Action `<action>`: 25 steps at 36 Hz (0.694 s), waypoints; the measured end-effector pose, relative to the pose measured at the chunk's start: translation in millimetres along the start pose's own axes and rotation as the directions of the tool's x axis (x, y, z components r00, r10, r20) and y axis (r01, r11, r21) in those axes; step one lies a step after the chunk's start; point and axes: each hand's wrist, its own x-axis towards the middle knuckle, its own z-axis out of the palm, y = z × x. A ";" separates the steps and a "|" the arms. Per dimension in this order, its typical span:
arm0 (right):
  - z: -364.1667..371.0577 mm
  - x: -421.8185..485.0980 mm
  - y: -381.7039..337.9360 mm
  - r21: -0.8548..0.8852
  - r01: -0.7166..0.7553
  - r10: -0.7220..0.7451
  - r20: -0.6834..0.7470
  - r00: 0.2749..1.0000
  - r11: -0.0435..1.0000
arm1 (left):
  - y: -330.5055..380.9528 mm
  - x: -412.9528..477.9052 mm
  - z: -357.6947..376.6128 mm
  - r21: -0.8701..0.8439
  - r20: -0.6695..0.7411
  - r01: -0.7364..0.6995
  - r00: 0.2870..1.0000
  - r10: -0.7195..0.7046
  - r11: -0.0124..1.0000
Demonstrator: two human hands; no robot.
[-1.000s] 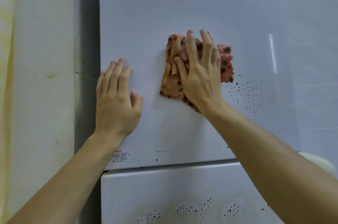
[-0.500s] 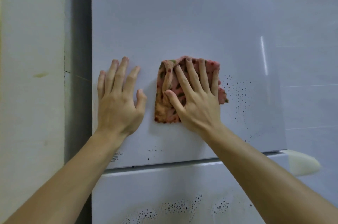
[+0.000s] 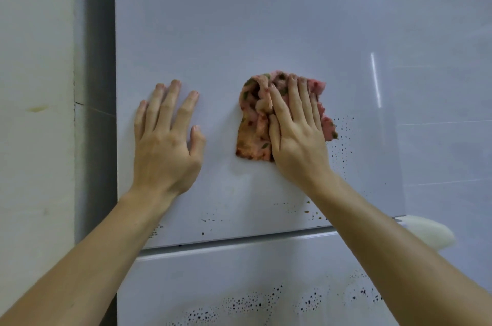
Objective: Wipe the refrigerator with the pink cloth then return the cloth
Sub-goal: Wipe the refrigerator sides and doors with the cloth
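Both hands are up on the refrigerator (image 3: pixel 239 19), flat against its pale upper door. The right hand (image 3: pixel 298 139) lies over the pink cloth (image 3: pixel 253 134), its fingers (image 3: pixel 292 94) straight and close together, pressing the cloth to the door rather than curling round it. The cloth is bunched and folded. It pokes out above the fingertips, hangs down along the thumb side, and a small flap shows on the far side of the hand. Just beyond the little finger there is a scatter of dark specks (image 3: pixel 343 136) on the door, right beside the cloth's edge. The left hand (image 3: pixel 165 144) is well apart from the cloth, palm on the bare door, fingers (image 3: pixel 170 96) straight and lightly fanned, thumb out to the side, holding nothing. Below both wrists, more specks (image 3: pixel 300 210) dot the bottom edge of the door, and under the seam the lower door (image 3: pixel 213 272) carries a band of spots (image 3: pixel 247 304). A cream wall (image 3: pixel 34 86) stands beyond the left hand, grey tiles (image 3: pixel 439 86) beyond the right.
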 end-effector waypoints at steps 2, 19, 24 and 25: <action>-4.4 -14.6 1.6 0.038 -0.030 0.029 0.022 0.999 0.999 | 0.1 -1.2 1.8 0.012 -0.001 -0.010 1.000 0.010 1.000; -2.5 32.7 -22.5 -0.088 -0.261 0.272 0.147 0.951 0.961 | -5.2 -4.1 12.9 0.148 -0.007 -0.052 0.999 0.053 0.988; 1.2 21.8 -15.3 -0.102 -0.177 0.184 0.069 0.981 0.979 | -5.5 -6.1 14.1 0.148 -0.009 -0.058 0.998 0.060 0.987; 1.9 16.0 -14.0 -0.094 -0.156 0.161 0.044 0.986 0.983 | -5.6 -6.1 13.6 0.145 -0.005 -0.056 0.998 0.057 0.988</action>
